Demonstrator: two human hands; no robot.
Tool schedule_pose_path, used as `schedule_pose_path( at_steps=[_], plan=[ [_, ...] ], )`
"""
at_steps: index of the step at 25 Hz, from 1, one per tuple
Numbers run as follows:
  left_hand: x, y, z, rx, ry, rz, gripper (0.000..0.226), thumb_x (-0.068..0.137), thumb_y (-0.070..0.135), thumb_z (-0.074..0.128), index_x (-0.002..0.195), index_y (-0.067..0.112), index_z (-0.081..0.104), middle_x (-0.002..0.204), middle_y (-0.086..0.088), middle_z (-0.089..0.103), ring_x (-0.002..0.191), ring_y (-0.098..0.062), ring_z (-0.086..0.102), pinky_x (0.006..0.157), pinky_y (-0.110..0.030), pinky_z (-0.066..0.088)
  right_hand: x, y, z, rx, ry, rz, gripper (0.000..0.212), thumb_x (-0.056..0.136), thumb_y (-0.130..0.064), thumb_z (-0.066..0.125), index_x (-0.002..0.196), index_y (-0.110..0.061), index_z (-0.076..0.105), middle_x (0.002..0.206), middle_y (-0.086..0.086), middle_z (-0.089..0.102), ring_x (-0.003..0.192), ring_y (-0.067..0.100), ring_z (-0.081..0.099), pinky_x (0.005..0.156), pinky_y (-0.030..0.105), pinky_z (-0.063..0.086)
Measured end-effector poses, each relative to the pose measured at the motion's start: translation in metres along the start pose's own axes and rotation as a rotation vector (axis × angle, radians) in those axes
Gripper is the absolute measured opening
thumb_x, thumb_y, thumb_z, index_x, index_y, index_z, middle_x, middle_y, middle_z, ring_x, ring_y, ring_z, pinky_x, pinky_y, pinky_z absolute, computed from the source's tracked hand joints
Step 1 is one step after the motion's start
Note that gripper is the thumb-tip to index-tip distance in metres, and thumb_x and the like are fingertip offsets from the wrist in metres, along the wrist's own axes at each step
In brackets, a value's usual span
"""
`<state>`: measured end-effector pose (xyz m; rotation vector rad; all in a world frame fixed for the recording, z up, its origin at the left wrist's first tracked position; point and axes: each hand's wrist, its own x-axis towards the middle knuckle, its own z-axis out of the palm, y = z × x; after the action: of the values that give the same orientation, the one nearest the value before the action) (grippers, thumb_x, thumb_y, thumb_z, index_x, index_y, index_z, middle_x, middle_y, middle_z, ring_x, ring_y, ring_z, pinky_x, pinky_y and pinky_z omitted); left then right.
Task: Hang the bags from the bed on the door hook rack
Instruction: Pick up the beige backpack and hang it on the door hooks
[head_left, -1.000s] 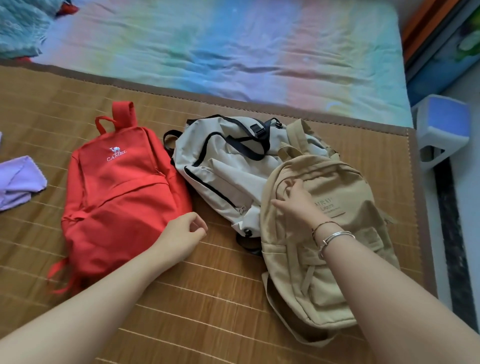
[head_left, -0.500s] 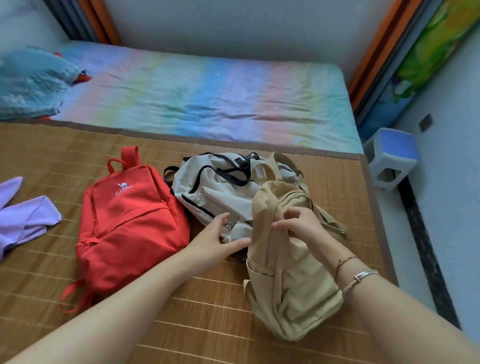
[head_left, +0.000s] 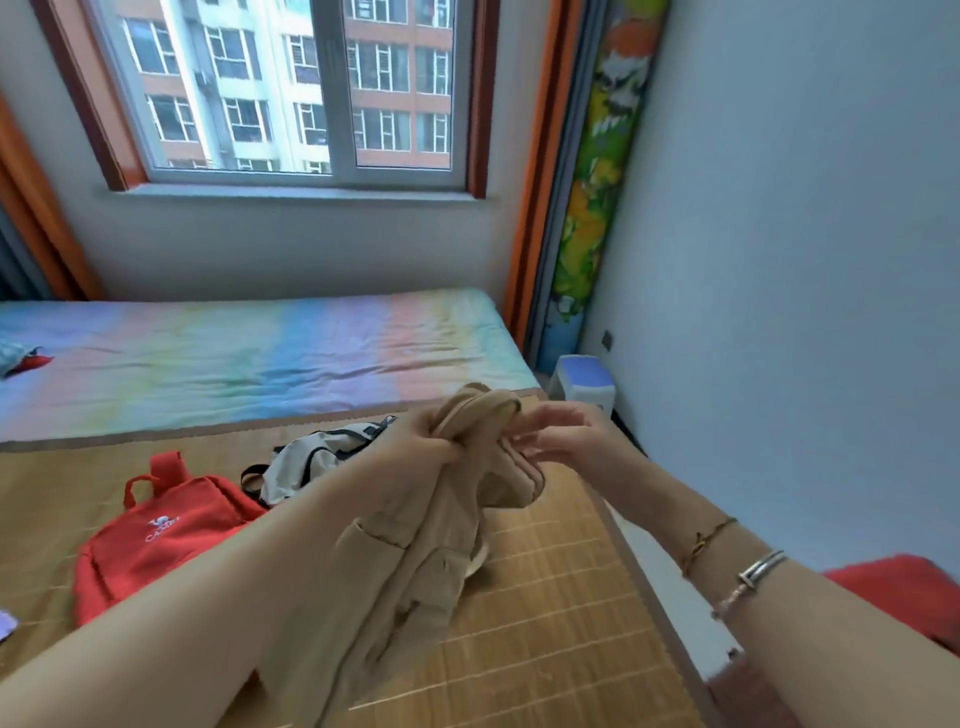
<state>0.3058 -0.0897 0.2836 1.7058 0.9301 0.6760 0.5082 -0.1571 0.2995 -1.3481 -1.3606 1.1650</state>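
Note:
A tan backpack (head_left: 415, 561) hangs lifted above the bamboo mat, bunched at its top. My left hand (head_left: 415, 441) is shut on the bunched top of this bag. My right hand (head_left: 556, 434) is at the bag's top from the right, fingers spread and touching the fabric. A red backpack (head_left: 156, 535) lies flat on the mat at the left. A pale grey backpack (head_left: 317, 457) with black straps lies behind my left forearm, partly hidden. No door hook rack is in view.
The bamboo mat (head_left: 545, 623) covers the near bed; a rainbow sheet (head_left: 249, 358) covers the far part. A small blue stool (head_left: 584, 379) stands by the right wall. A window (head_left: 291, 88) is ahead. Red fabric (head_left: 904, 592) shows at the right edge.
The tan backpack has been lifted off the mat. My left hand moved from the mat onto its top and gripped it. The view has tilted up toward the window.

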Motion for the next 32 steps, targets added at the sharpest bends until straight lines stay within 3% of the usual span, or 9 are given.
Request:
schedule_pose_path(
  at_steps=[3, 5, 10, 13, 16, 22, 26, 29, 32],
  plan=[
    [-0.025, 0.055, 0.025, -0.039, -0.046, 0.069, 0.055, 0.052, 0.004, 0.048, 0.100, 0.012, 0.071, 0.100, -0.014, 0.071, 0.099, -0.028, 0.063, 0.092, -0.044, 0.050, -0.070, -0.013, -0.043, -0.126, 0.317, 0.040, 0.025, 0.081, -0.002, 0.050, 0.086, -0.018, 0.068, 0.102, 0.005, 0.068, 0.085, 0.011, 0.059, 0.072, 0.021, 0.046],
    [-0.036, 0.093, 0.051, -0.053, -0.117, 0.148, 0.055, 0.050, 0.000, 0.047, 0.097, 0.017, 0.070, 0.093, -0.007, 0.070, 0.094, -0.023, 0.062, 0.087, -0.038, 0.051, -0.112, -0.013, -0.079, -0.201, 0.407, 0.166, 0.012, 0.088, -0.019, 0.053, 0.099, -0.021, 0.058, 0.122, 0.009, 0.059, 0.093, 0.010, 0.055, 0.073, 0.023, 0.040],
    [-0.050, 0.184, 0.163, -0.089, -0.347, 0.223, 0.050, 0.064, -0.012, 0.049, 0.084, 0.027, 0.073, 0.067, 0.011, 0.072, 0.069, -0.005, 0.068, 0.060, -0.017, 0.054, -0.241, -0.003, -0.177, -0.136, 0.393, 0.652, 0.094, 0.070, -0.085, 0.025, 0.135, -0.022, 0.049, 0.147, 0.004, 0.043, 0.135, 0.025, 0.039, 0.113, 0.045, 0.028],
    [-0.062, 0.235, 0.265, -0.102, -0.454, 0.258, 0.047, 0.065, -0.009, 0.050, 0.083, 0.028, 0.074, 0.067, 0.009, 0.073, 0.069, -0.007, 0.069, 0.064, -0.022, 0.057, -0.345, -0.009, -0.237, 0.087, 0.532, 0.498, 0.070, 0.077, -0.070, 0.047, 0.120, -0.016, 0.063, 0.124, 0.006, 0.064, 0.117, 0.022, 0.058, 0.107, 0.043, 0.040],
    [-0.080, 0.285, 0.369, -0.172, -0.548, 0.263, 0.047, 0.073, -0.012, 0.046, 0.073, 0.024, 0.076, 0.059, 0.008, 0.073, 0.056, -0.005, 0.069, 0.052, -0.018, 0.054, -0.456, -0.029, -0.288, 0.014, 0.800, 0.316, 0.036, 0.074, -0.042, 0.068, 0.093, -0.011, 0.071, 0.092, 0.004, 0.071, 0.080, 0.016, 0.065, 0.071, 0.031, 0.052],
    [-0.132, 0.371, 0.554, -0.304, -0.913, 0.134, 0.027, 0.065, 0.020, 0.051, 0.050, 0.015, 0.073, 0.053, -0.003, 0.069, 0.047, -0.016, 0.066, 0.048, -0.021, 0.050, -0.655, -0.074, -0.360, -0.121, 1.355, 0.035, 0.007, 0.083, -0.030, 0.066, 0.085, -0.025, 0.071, 0.095, -0.003, 0.069, 0.085, 0.013, 0.062, 0.066, 0.024, 0.048],
    [-0.148, 0.433, 0.668, -0.257, -1.483, 0.004, 0.064, 0.068, 0.065, 0.058, 0.096, 0.009, 0.075, 0.091, -0.011, 0.074, 0.084, -0.027, 0.072, 0.072, -0.033, 0.057, -0.762, -0.110, -0.392, -0.146, 1.684, -0.134, 0.004, 0.083, -0.026, 0.066, 0.083, -0.024, 0.069, 0.086, -0.002, 0.072, 0.080, 0.014, 0.066, 0.073, 0.029, 0.055],
    [-0.180, 0.503, 0.766, -0.090, -1.782, 0.267, 0.084, 0.067, 0.082, 0.048, 0.127, 0.025, 0.059, 0.126, -0.004, 0.067, 0.118, -0.026, 0.061, 0.100, -0.042, 0.046, -0.831, -0.129, -0.405, -0.308, 1.846, -0.140, 0.005, 0.084, -0.024, 0.066, 0.086, -0.021, 0.069, 0.088, -0.001, 0.072, 0.081, 0.014, 0.065, 0.077, 0.030, 0.053],
    [-0.250, 0.562, 0.847, 0.065, -1.769, 0.723, 0.062, 0.071, 0.063, 0.067, 0.124, 0.032, 0.059, 0.115, 0.006, 0.072, 0.106, -0.014, 0.068, 0.092, -0.032, 0.053, -0.893, -0.145, -0.405, -0.462, 1.991, -0.024, 0.006, 0.083, -0.025, 0.066, 0.086, -0.020, 0.068, 0.095, 0.004, 0.074, 0.083, 0.016, 0.067, 0.081, 0.032, 0.052]
  ],
)
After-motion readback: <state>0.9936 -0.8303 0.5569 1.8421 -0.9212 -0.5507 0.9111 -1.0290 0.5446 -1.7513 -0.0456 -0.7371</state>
